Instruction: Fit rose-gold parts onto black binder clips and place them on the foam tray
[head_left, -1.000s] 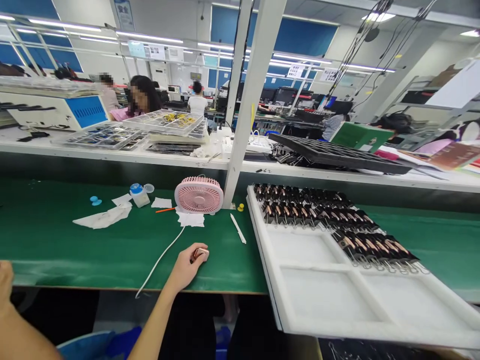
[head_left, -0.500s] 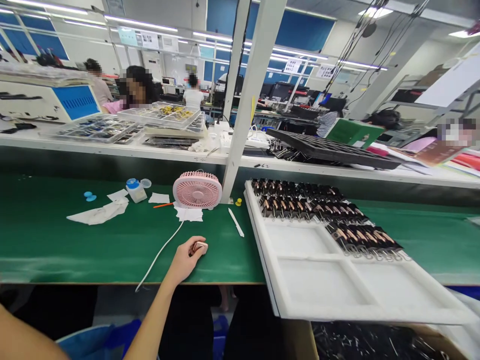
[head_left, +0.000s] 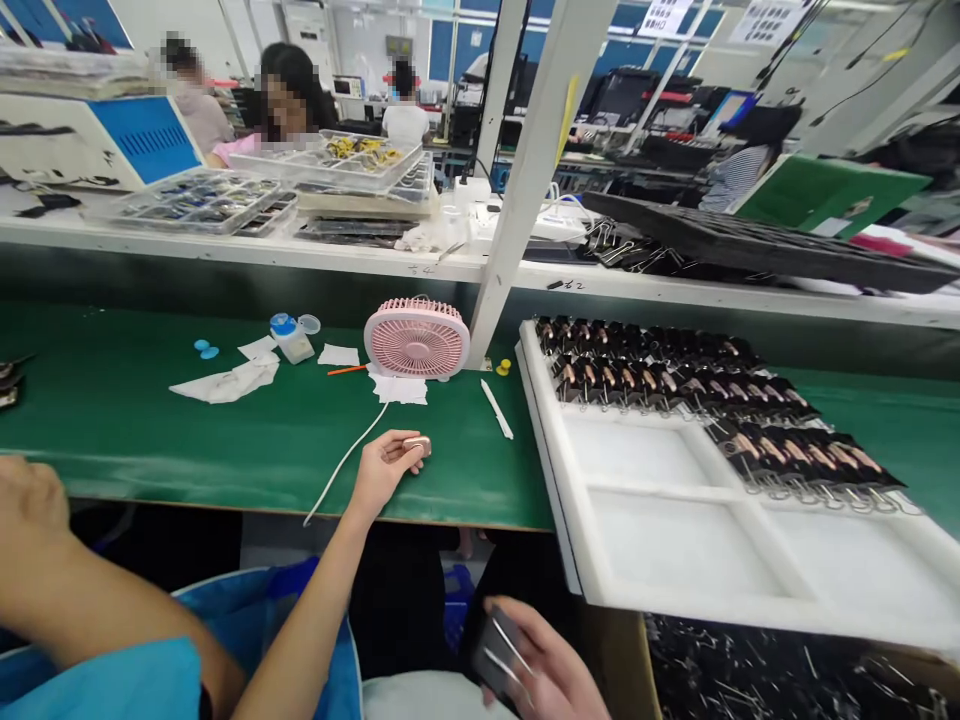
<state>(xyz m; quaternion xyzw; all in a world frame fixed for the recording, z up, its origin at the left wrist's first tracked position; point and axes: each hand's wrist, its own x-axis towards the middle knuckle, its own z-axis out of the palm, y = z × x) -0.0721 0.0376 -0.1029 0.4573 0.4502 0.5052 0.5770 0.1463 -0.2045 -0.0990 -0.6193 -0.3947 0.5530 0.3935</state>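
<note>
Pink pc [head_left: 418, 446], L-hand [head_left: 384, 470] pinch; clip [head_left: 498, 652], R-hand [head_left: 551, 665] grip

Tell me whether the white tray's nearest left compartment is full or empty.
Empty: the compartment shows only its bare white floor.

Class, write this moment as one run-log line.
left hand: holds small pinkish part | right hand: holds black clip | pink fan: on bench
</note>
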